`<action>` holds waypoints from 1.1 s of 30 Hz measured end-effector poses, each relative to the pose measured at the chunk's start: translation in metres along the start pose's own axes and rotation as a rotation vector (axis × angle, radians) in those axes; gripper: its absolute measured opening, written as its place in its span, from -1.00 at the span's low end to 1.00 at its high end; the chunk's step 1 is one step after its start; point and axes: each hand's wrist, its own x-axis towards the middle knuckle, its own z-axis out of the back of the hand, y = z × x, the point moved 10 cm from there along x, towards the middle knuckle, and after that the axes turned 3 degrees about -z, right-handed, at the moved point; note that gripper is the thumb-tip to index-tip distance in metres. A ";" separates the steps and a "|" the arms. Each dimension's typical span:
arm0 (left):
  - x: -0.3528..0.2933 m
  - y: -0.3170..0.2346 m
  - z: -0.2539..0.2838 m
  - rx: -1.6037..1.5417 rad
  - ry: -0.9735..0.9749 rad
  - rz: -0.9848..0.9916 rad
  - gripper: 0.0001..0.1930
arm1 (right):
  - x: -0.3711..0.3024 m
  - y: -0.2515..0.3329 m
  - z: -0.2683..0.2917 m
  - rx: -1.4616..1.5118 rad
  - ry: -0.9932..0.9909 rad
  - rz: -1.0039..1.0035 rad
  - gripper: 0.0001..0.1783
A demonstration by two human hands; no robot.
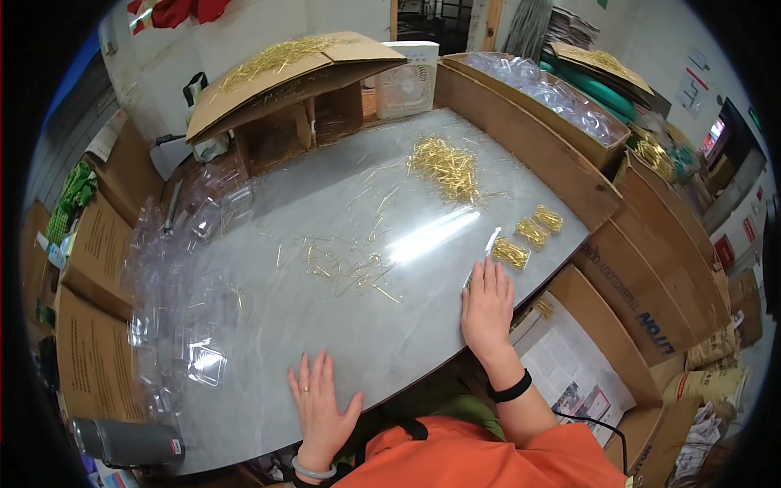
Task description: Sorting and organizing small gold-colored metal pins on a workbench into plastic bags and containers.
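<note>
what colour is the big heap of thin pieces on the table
The heap is shiny gold; it shows best in the head view.

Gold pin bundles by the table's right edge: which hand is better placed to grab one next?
Likely the right hand: its fingertips lie right beside one gold pin bundle; the left hand is farther away, leftward.

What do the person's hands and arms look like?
No gloves. The left hand has a small ring and, at its wrist, a pale round bangle. At the wrist of the right hand is a black band; an orange sleeve covers that upper arm.
</note>
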 end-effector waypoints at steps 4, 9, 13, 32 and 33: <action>-0.001 0.001 -0.001 -0.015 -0.001 -0.003 -0.18 | 0.006 -0.008 -0.004 0.017 -0.011 -0.036 -0.38; -0.005 0.003 -0.004 0.003 -0.002 -0.006 -0.16 | 0.013 -0.011 -0.004 0.031 -0.021 -0.057 -0.29; -0.004 0.001 -0.002 0.006 -0.001 -0.008 -0.17 | 0.011 -0.003 0.029 0.225 -0.111 -0.027 -0.42; -0.003 0.001 -0.005 0.025 0.004 0.009 -0.21 | 0.029 -0.173 -0.043 1.115 0.689 -0.792 -0.74; -0.003 0.001 -0.006 0.029 0.002 0.010 -0.21 | 0.031 -0.170 -0.044 1.110 0.705 -0.772 -0.74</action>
